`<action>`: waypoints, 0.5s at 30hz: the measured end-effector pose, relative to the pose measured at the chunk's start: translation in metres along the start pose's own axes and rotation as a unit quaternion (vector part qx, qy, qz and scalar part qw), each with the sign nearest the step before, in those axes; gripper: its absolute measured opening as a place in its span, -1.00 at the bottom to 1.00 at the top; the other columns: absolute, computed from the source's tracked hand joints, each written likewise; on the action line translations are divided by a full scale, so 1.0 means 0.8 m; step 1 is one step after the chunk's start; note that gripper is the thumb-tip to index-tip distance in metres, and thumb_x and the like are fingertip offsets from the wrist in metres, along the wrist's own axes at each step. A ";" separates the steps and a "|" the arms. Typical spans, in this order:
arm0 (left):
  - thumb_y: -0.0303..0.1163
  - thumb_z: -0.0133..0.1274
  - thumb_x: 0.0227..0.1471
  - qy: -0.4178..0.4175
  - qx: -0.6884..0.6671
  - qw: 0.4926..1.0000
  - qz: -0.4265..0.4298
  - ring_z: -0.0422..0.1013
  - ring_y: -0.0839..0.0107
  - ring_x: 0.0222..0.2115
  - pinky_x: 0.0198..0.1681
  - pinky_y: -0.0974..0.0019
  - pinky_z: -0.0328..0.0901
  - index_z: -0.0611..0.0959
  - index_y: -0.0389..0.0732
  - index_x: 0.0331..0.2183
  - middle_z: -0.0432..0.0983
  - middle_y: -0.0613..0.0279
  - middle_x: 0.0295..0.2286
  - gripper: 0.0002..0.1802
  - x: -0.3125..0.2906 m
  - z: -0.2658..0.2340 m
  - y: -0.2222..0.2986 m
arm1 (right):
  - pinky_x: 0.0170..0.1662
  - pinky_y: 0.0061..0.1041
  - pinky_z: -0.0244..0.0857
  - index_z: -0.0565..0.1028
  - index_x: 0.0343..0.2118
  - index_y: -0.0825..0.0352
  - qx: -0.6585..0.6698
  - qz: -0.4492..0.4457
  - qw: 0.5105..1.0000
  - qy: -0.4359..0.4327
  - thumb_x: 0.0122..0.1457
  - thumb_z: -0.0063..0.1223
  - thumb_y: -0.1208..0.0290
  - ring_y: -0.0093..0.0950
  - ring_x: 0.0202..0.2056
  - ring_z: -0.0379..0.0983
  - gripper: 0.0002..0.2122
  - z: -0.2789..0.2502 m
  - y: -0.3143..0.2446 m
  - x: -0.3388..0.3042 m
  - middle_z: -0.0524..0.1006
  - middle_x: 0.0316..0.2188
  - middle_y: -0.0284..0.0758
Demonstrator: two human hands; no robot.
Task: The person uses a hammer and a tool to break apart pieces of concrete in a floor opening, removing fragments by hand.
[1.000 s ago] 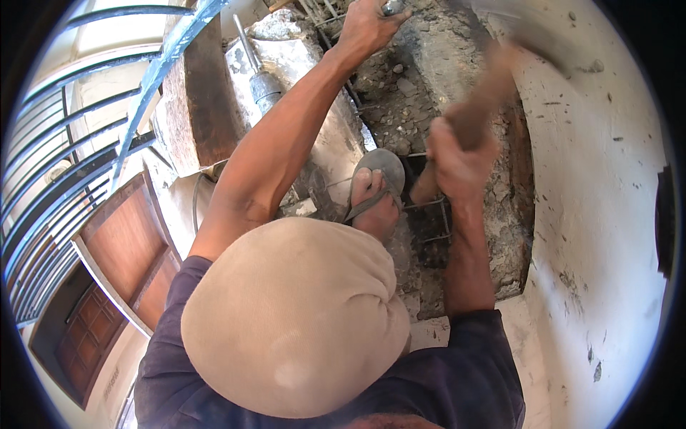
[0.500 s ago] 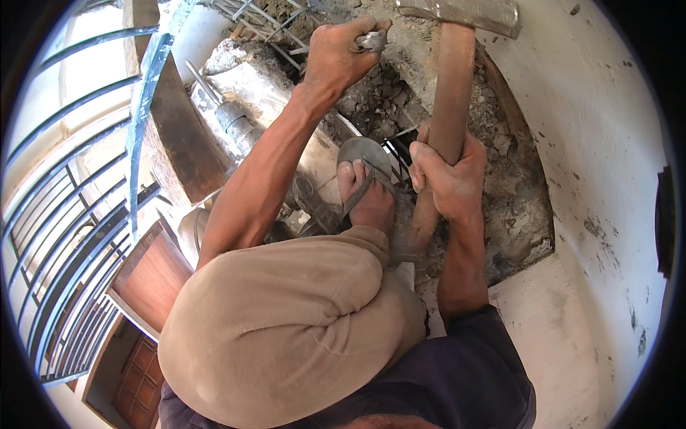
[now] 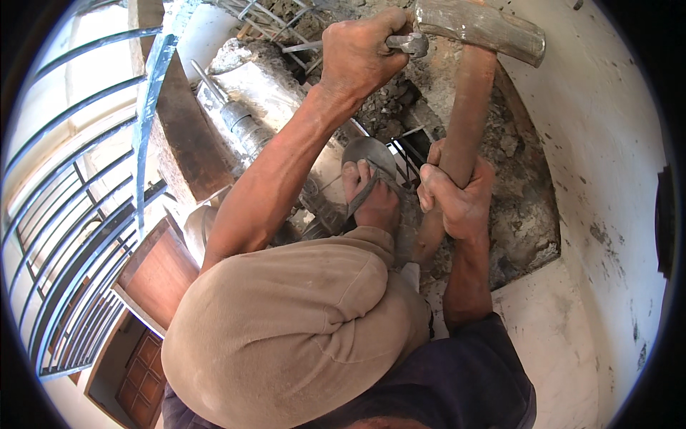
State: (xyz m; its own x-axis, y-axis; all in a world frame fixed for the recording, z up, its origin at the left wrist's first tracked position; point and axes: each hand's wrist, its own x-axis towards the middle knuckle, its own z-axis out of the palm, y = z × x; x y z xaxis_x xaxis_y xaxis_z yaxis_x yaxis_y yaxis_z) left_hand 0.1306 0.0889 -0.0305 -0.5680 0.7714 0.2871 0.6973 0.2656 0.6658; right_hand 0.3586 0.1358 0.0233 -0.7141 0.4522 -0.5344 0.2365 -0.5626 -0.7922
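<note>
My left hand (image 3: 361, 57) is closed in a fist around a steel chisel, whose flattened grey striking end (image 3: 409, 45) sticks out past the thumb side. My right hand (image 3: 461, 189) grips the wooden handle of a sledgehammer (image 3: 469, 107) about midway along. The heavy metal hammer head (image 3: 486, 30) is raised at the top of the view, just right of the chisel end and apart from it. Below my left fist lies broken concrete (image 3: 389, 111); what the chisel's other end touches cannot be made out.
My sandalled foot (image 3: 371, 196) stands by exposed steel bars (image 3: 407, 157) in the broken floor. A power breaker with a metal bit (image 3: 239, 121) lies left, beside a wooden post (image 3: 182, 132). Metal railings (image 3: 75, 207) stand far left; a white wall (image 3: 607, 143) rises right.
My left fist and the chisel have shifted right. The hammer has also moved right and slightly lower, so its whole head now shows. The view has shifted a little too.
</note>
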 end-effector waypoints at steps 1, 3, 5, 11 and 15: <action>-0.41 0.26 -0.10 0.004 0.008 1.000 0.002 0.58 0.06 -0.50 -0.44 0.14 0.43 0.66 -0.16 -0.36 0.59 0.03 -0.52 -0.82 -0.001 -0.002 -0.001 | -0.58 -0.51 0.26 0.48 -0.37 0.45 0.001 0.000 1.000 -0.002 0.09 0.10 0.62 -0.61 -0.68 0.34 -0.95 -0.001 0.001 0.000 0.39 -0.68 -0.39; -0.41 0.26 -0.11 0.013 0.022 1.000 0.006 0.58 0.05 -0.50 -0.45 0.15 0.43 0.66 -0.16 -0.36 0.59 0.03 -0.52 -0.82 -0.002 -0.008 -0.004 | -0.58 -0.51 0.26 0.48 -0.37 0.45 0.006 -0.005 1.000 -0.005 0.09 0.11 0.62 -0.60 -0.68 0.34 -0.94 0.000 0.000 -0.003 0.40 -0.68 -0.39; -0.42 0.25 -0.11 0.043 0.016 0.999 0.024 0.58 0.06 -0.50 -0.44 0.14 0.43 0.66 -0.16 -0.36 0.59 0.03 -0.53 -0.83 0.000 -0.006 -0.020 | -0.58 -0.53 0.25 0.48 -0.39 0.45 0.013 -0.009 1.000 -0.006 0.10 0.10 0.65 -0.62 -0.67 0.35 -0.96 0.000 -0.002 -0.006 0.41 -0.67 -0.38; -0.44 0.22 -0.10 0.052 0.021 0.998 0.012 0.58 0.01 -0.47 -0.41 0.09 0.43 0.66 -0.15 -0.31 0.59 -0.04 -0.48 -0.79 -0.006 0.007 -0.063 | -0.57 -0.56 0.24 0.48 -0.45 0.45 0.015 -0.028 0.999 -0.001 0.10 0.08 0.71 -0.65 -0.64 0.38 -0.95 0.006 -0.012 -0.012 0.44 -0.66 -0.40; -0.40 0.21 -0.06 0.006 0.063 0.998 -0.009 0.57 -0.06 -0.45 -0.42 0.05 0.43 0.66 -0.13 -0.29 0.58 -0.08 -0.47 -0.80 -0.001 0.009 -0.063 | -0.55 -0.57 0.27 0.49 -0.45 0.45 -0.004 -0.080 0.997 0.020 0.11 0.10 0.69 -0.65 -0.62 0.40 -0.96 0.008 -0.012 -0.019 0.46 -0.65 -0.40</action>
State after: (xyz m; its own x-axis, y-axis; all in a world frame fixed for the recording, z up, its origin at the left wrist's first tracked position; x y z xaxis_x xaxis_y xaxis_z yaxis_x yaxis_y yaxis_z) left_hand 0.0992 0.0793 -0.0693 -0.5852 0.7590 0.2854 0.7365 0.3503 0.5787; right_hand 0.3628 0.1294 0.0408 -0.7158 0.5638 -0.4120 0.1263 -0.4758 -0.8704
